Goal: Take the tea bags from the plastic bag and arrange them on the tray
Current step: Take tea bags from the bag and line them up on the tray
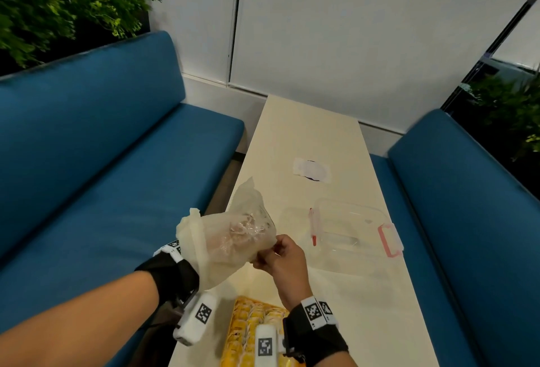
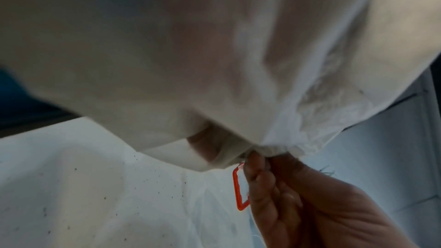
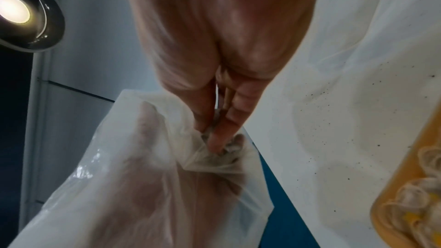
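The plastic bag (image 1: 230, 238) is held up above the near end of the bench (image 1: 309, 138), at about 10 o'clock from the yellow tray (image 1: 233, 334). The left hand (image 2: 207, 144) is buried inside the bag up to the wrist, so whether its grip is open or closed cannot be told. The right hand (image 1: 280, 258) pinches a bunched corner of the bag between thumb and fingers (image 3: 222, 129). Tea bags (image 3: 415, 193) lie in the tray. A clear box (image 1: 347, 232) sits at 2 o'clock.
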Motion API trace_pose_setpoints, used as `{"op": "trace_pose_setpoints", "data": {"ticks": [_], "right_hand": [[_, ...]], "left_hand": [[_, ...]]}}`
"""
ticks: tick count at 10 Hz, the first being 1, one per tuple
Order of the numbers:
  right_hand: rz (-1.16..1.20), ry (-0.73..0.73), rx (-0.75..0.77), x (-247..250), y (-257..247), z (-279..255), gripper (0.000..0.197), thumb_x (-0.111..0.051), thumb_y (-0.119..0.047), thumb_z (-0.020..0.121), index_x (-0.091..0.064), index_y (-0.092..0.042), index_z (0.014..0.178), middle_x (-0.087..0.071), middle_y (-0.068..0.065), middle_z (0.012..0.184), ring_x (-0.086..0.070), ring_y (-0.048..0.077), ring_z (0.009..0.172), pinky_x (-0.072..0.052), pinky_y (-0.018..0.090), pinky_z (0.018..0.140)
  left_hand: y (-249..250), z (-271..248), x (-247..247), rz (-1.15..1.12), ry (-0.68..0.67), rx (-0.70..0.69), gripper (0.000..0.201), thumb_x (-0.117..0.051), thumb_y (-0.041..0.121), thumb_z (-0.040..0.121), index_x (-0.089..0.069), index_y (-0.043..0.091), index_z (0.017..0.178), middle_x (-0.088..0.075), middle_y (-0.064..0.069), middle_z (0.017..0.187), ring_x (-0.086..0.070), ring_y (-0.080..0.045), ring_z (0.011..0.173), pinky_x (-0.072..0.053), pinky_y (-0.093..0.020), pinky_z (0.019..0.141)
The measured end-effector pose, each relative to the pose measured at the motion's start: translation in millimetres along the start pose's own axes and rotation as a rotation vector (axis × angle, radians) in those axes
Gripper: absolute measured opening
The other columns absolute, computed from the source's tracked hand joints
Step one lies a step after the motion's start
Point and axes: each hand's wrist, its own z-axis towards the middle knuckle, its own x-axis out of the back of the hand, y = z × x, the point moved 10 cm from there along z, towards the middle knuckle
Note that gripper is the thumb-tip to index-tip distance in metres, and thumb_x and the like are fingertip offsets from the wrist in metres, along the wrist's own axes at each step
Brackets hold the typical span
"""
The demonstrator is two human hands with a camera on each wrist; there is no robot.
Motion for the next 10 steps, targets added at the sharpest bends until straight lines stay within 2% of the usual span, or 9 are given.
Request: {"op": "trace_pose_setpoints", "data": {"ticks": [1,2,3,4,5,6,7,8,10], "right_hand": [[0.006,0.046,0.026,-0.6,-7.6,-1.5,0.01,-0.066,0.008,0.084,-0.058,0.003,0.088,-0.063,0.013,0.071,-0.067,0.028,0.061,-0.057,0.034,0.059],[0.084,0.057,0.025,-0.2,-9.5,-2.9,0.012,-0.068,0.009,0.083,-0.059,0.002,0.086,-0.062,0.013,0.07,-0.064,0.03,0.058,-0.056,0.034,0.059],[0.145,0.043,0.011,-2.4,-8.5,-4.3,0.007,-0.067,0.011,0.084,-0.064,0.007,0.089,-0.061,0.018,0.078,-0.066,0.03,0.064,-0.059,0.035,0.065],[0.089,0.065,0.008,-4.0,-5.0,-1.5,0.007,-0.068,0.009,0.082,-0.068,0.004,0.087,-0.065,0.017,0.078,-0.068,0.034,0.067,-0.062,0.044,0.069],[-0.038,0.057,0.033,-9.5,-7.3,2.3,0.024,-0.068,0.009,0.078,-0.075,-0.01,0.09,-0.073,0.014,0.084,-0.07,0.04,0.078,-0.062,0.054,0.069],[-0.021,0.03,0.022,-10.5,-10.8,3.5,0.023,-0.067,0.008,0.082,-0.076,-0.009,0.095,-0.074,0.016,0.09,-0.073,0.032,0.082,-0.063,0.045,0.069],[0.069,0.032,-0.02,-4.4,-12.0,3.4,0.009,-0.065,0.01,0.086,-0.07,0.004,0.09,-0.071,0.025,0.087,-0.071,0.03,0.073,-0.062,0.038,0.068],[0.098,0.044,-0.041,4.5,-9.8,5.2,0.005,-0.06,0.012,0.089,-0.064,0.01,0.093,-0.067,0.026,0.082,-0.07,0.029,0.066,-0.062,0.035,0.066],[0.123,0.068,-0.054,19.4,-4.0,11.1,0.008,-0.053,0.012,0.093,-0.059,0.006,0.095,-0.066,0.026,0.083,-0.072,0.035,0.069,-0.062,0.035,0.065]], "left_hand": [[-7.2,25.9,-3.9,0.292,0.001,-0.173,0.061,-0.075,0.048,0.071,-0.057,0.007,0.113,-0.061,-0.01,0.099,-0.063,-0.028,0.085,-0.057,-0.045,0.083],[-36.9,55.7,-9.8,0.37,-0.014,-0.131,0.066,-0.073,0.055,0.061,-0.057,0.014,0.109,-0.058,-0.002,0.093,-0.061,-0.02,0.078,-0.058,-0.042,0.077],[-37.3,61.5,-11.7,0.41,-0.036,-0.177,0.068,-0.069,0.056,0.063,-0.058,0.014,0.115,-0.058,-0.001,0.096,-0.06,-0.019,0.08,-0.058,-0.042,0.08],[-8.2,12.9,9.1,0.429,-0.051,-0.169,0.071,-0.066,0.049,0.071,-0.057,0.009,0.129,-0.061,-0.009,0.11,-0.062,-0.025,0.093,-0.055,-0.042,0.091],[8.8,-20.4,11.1,0.392,-0.084,-0.161,0.075,-0.059,0.043,0.08,-0.049,-0.001,0.14,-0.059,-0.019,0.129,-0.059,-0.034,0.118,-0.046,-0.036,0.099],[19.2,-35.1,6.7,0.242,-0.073,-0.119,0.043,-0.042,0.012,0.107,-0.042,-0.012,0.142,-0.049,-0.033,0.141,-0.048,-0.042,0.131,-0.032,-0.03,0.092],[27.7,-46.3,9.4,0.181,-0.074,-0.115,0.039,-0.029,0.001,0.108,-0.04,-0.017,0.141,-0.043,-0.038,0.144,-0.043,-0.045,0.133,-0.026,-0.032,0.09],[16.2,-30.5,8.1,0.171,-0.04,-0.07,0.038,-0.033,0.002,0.108,-0.042,-0.016,0.14,-0.045,-0.037,0.143,-0.045,-0.045,0.131,-0.027,-0.032,0.088],[20.2,-12.5,8.7,0.032,-0.016,-0.083,0.043,-0.025,0.008,0.111,-0.044,-0.019,0.138,-0.044,-0.039,0.143,-0.043,-0.048,0.132,-0.03,-0.031,0.082]]}}
